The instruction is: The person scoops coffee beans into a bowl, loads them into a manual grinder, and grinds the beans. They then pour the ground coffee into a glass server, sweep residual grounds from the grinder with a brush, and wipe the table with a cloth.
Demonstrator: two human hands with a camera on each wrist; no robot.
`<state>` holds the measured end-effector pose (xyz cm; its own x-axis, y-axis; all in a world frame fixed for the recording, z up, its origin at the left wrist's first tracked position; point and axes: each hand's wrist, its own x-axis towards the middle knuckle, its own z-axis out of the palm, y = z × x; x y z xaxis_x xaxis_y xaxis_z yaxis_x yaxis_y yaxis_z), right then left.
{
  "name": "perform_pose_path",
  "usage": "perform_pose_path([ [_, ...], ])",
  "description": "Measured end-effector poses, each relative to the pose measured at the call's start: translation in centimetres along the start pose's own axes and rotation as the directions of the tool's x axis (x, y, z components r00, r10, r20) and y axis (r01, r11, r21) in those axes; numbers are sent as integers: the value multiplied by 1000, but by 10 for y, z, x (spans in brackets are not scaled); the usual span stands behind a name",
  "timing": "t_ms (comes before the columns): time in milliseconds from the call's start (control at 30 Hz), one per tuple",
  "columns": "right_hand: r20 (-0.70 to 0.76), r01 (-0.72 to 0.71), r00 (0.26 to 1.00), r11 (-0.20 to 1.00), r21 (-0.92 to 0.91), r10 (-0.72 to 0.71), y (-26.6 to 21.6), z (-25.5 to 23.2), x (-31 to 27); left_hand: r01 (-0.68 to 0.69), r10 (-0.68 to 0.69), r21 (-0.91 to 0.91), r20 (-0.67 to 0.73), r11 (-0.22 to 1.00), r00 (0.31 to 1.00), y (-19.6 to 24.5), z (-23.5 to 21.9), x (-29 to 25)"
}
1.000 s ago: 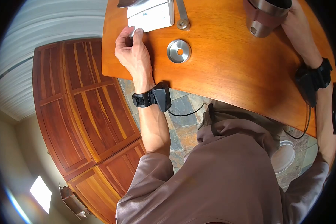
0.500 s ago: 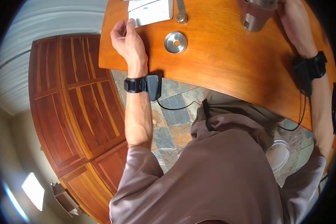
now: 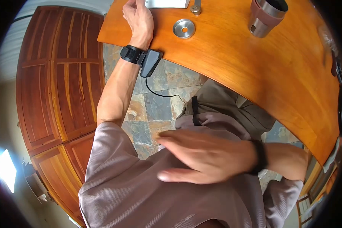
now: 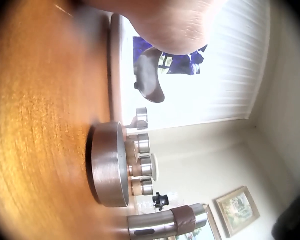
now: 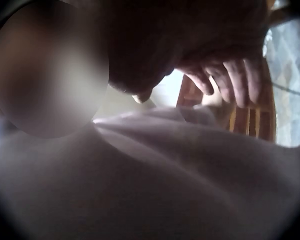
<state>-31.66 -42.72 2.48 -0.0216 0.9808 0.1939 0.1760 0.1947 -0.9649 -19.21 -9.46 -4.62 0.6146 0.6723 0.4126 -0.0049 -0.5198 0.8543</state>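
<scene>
My left hand [image 3: 138, 19] rests at the table's far left, beside a white booklet [image 3: 167, 3]; its fingertips run out of the head view. To its right lies a shallow round steel cap [image 3: 177, 31] with a hole in its middle, seen from the side in the left wrist view [image 4: 106, 165]. A steel crank arm [image 3: 195, 9] lies behind the cap. Farther right stands the steel body of a hand coffee grinder [image 3: 263, 22] with a brown sleeve, upright and untouched. My right hand [image 3: 207, 155], slightly blurred, is held before the shirt with fingers straight and nothing in them.
The wooden table [image 3: 231, 57] has its near edge in front of my lap. Several small jars [image 4: 142, 165] with steel lids and a dark curved object [image 4: 150, 80] stand farther back. A wooden cabinet [image 3: 60, 76] is on the left, over a slate floor [image 3: 155, 106].
The right hand has let go of the grinder body and swung back from the table to the front of the shirt. The left hand stays near the booklet; the head view has shifted.
</scene>
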Motion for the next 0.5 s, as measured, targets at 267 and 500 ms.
perform_pose_path([
  [267, 123, -101, 992, 590, 801, 3, 9, 60, 98, -76, 83, 118, -52, 990, 995, 6, 4, 6],
  [500, 300, -226, 949, 456, 861, -94, -7, 28, 68, -88, 97, 192, -39, 978, 994, 15, 7, 1],
])
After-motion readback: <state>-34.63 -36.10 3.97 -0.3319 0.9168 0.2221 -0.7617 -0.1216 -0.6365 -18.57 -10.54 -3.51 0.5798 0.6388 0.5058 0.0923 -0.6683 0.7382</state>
